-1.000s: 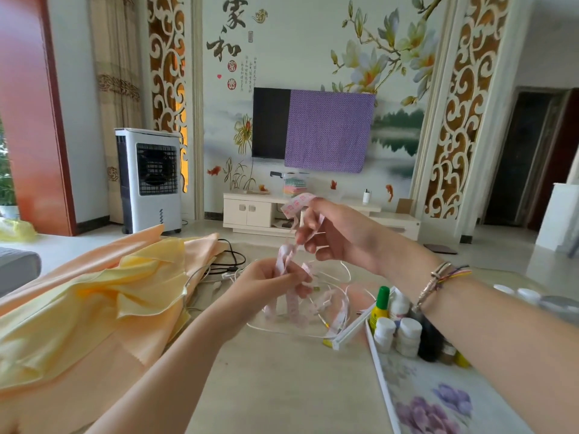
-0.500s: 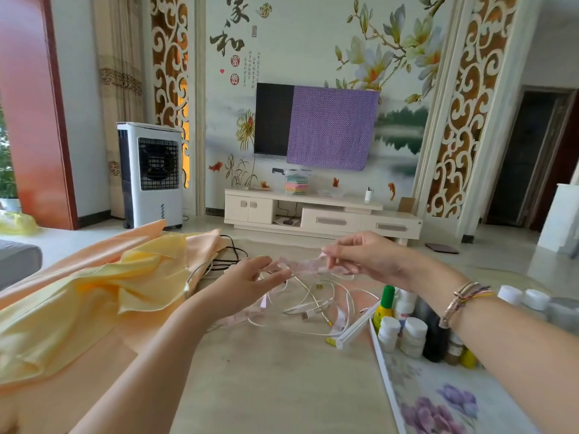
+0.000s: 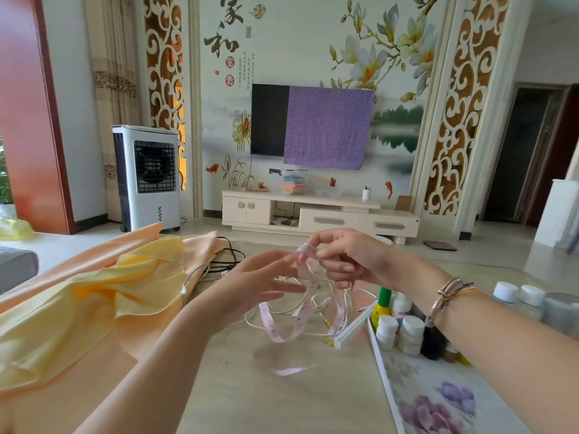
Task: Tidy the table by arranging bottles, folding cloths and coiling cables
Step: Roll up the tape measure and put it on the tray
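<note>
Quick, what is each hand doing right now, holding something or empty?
Left hand: open, fingers spread, touching the pink tape at most.
Right hand: pinching the top of the pink tape, lifting it above the table.

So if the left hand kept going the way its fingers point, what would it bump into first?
Probably the pink measuring tape hanging from the right hand. The left hand lies open, fingers aimed rightward at it; the right hand is just beyond, though depth is hard to judge.

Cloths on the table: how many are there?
2: a yellow cloth lies crumpled on the orange cloth at the table's left; more may be hidden underneath.
</note>
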A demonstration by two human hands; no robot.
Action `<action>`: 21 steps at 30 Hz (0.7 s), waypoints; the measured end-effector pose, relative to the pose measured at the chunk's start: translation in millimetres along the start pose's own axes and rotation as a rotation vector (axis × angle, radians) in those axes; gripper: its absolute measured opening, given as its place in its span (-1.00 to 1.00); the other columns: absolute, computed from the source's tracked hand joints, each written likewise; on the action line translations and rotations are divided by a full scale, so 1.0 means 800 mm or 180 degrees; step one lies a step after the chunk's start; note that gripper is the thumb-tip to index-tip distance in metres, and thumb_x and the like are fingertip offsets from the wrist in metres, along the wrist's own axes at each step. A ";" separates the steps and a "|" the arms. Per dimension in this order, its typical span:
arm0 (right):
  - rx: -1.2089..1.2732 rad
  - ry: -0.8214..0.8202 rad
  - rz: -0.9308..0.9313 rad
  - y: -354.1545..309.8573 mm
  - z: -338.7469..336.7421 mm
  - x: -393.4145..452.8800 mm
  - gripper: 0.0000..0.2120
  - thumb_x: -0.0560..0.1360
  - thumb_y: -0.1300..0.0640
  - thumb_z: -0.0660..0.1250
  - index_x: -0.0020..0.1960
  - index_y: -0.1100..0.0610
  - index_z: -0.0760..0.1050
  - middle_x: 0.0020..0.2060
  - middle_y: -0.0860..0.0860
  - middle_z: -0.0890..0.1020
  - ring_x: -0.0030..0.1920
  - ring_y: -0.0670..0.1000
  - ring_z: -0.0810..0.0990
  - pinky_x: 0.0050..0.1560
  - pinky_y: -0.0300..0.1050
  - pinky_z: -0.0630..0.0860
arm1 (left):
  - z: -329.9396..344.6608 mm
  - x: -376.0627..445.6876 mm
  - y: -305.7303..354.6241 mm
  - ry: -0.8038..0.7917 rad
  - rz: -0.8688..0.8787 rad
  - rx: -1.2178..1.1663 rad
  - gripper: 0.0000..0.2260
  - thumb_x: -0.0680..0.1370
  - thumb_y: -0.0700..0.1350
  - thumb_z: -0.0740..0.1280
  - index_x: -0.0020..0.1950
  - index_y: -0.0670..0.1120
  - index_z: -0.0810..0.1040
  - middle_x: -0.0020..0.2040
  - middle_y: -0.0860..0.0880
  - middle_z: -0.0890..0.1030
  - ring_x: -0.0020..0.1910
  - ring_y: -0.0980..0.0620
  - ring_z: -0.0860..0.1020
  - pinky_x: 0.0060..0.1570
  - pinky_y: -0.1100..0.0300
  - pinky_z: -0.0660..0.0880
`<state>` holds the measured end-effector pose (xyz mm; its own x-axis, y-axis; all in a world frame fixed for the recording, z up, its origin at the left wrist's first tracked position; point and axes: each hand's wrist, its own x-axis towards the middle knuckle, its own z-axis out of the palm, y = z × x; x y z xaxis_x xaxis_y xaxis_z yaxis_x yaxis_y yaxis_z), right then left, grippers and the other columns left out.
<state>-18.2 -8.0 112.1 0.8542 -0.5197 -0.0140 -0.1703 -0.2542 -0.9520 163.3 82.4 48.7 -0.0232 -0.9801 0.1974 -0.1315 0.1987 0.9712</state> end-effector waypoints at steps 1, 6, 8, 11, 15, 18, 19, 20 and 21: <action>-0.0053 -0.0014 0.0017 0.000 0.001 0.001 -0.79 0.56 0.37 0.07 -0.03 0.23 0.48 -0.63 -0.01 0.20 -0.63 -0.08 0.13 -0.53 -0.25 0.28 | 0.000 -0.001 -0.001 -0.0005 0.0117 0.0090 -0.66 0.51 0.10 0.33 0.24 0.03 0.55 0.18 0.01 0.63 0.17 0.00 0.60 0.31 -0.01 0.36; -0.0619 0.0330 0.0071 0.004 0.002 0.012 -0.77 0.46 0.38 0.08 -0.20 0.21 0.48 -0.63 0.03 0.30 -0.63 -0.05 0.20 -0.54 -0.25 0.35 | 0.001 -0.002 0.000 0.0164 0.0471 0.0158 -0.82 0.48 -0.07 0.44 0.06 -0.06 0.60 0.06 -0.01 0.67 0.07 0.07 0.62 0.02 0.34 0.45; -0.0860 0.0482 0.0125 0.006 0.003 0.016 -0.78 0.45 0.35 0.10 -0.26 0.18 0.47 -0.62 0.02 0.39 -0.63 -0.05 0.31 -0.53 -0.26 0.42 | 0.001 -0.001 0.002 0.0236 0.0495 0.0095 -0.83 0.43 -0.07 0.49 -0.09 -0.09 0.56 -0.05 -0.06 0.68 -0.03 0.04 0.61 -0.04 0.31 0.43; -0.0929 0.0912 0.0211 0.012 -0.001 0.024 -0.76 0.48 0.30 0.12 -0.33 0.16 0.43 -0.61 0.00 0.47 -0.58 -0.05 0.46 -0.50 -0.23 0.50 | 0.001 -0.002 0.004 0.0255 0.0485 0.0317 -0.83 0.44 -0.03 0.49 -0.16 -0.09 0.56 -0.14 -0.08 0.68 -0.12 0.00 0.57 -0.22 0.42 0.41; -0.1855 0.2130 0.0012 0.025 -0.025 0.030 -0.70 0.56 0.19 0.10 -0.34 0.13 0.38 -0.48 0.01 0.51 -0.41 -0.02 0.52 -0.20 -0.04 0.57 | -0.003 -0.005 0.007 0.0240 0.0422 0.0224 -0.86 0.47 0.05 0.42 -0.22 0.02 0.63 -0.25 -0.07 0.64 0.01 -0.06 0.65 0.19 0.17 0.46; -0.1904 0.2083 0.0005 0.027 -0.034 0.023 -0.68 0.53 0.22 0.14 -0.39 0.13 0.43 -0.47 -0.01 0.56 -0.39 -0.04 0.54 -0.19 -0.13 0.51 | -0.011 -0.004 0.006 0.0505 0.0358 0.0219 -0.72 0.46 0.16 0.34 -0.22 -0.04 0.63 -0.31 -0.04 0.58 -0.17 0.00 0.63 0.19 0.05 0.48; -0.1776 0.1867 0.0069 0.026 -0.031 0.021 -0.68 0.51 0.24 0.15 -0.40 0.15 0.44 -0.49 0.00 0.56 -0.42 -0.04 0.54 -0.26 -0.19 0.48 | -0.012 -0.003 0.005 0.0590 0.0348 0.0417 -0.70 0.45 0.17 0.34 -0.23 -0.04 0.64 -0.33 0.00 0.58 -0.24 0.04 0.58 0.06 0.13 0.48; -0.1620 0.1670 0.0112 0.025 -0.027 0.018 -0.69 0.49 0.25 0.14 -0.41 0.17 0.43 -0.52 0.02 0.55 -0.46 -0.05 0.51 -0.35 -0.23 0.43 | -0.013 -0.002 0.003 0.0652 0.0342 0.0699 -0.71 0.45 0.17 0.35 -0.23 -0.03 0.65 -0.36 0.04 0.58 -0.30 0.06 0.52 -0.09 0.23 0.45; -0.1427 0.1527 0.0133 0.023 -0.023 0.016 -0.69 0.48 0.25 0.13 -0.43 0.17 0.40 -0.55 0.03 0.51 -0.50 -0.04 0.46 -0.40 -0.25 0.39 | -0.012 -0.001 0.000 0.0706 0.0329 0.1012 -0.76 0.46 0.14 0.38 -0.23 -0.01 0.65 -0.37 0.07 0.58 -0.33 0.07 0.47 -0.22 0.29 0.39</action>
<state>-20.0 -34.6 99.8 0.5463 -0.8161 0.1884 -0.4753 -0.4873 -0.7326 172.7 83.1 50.2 0.1577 -0.9235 0.3496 -0.4405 0.2511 0.8619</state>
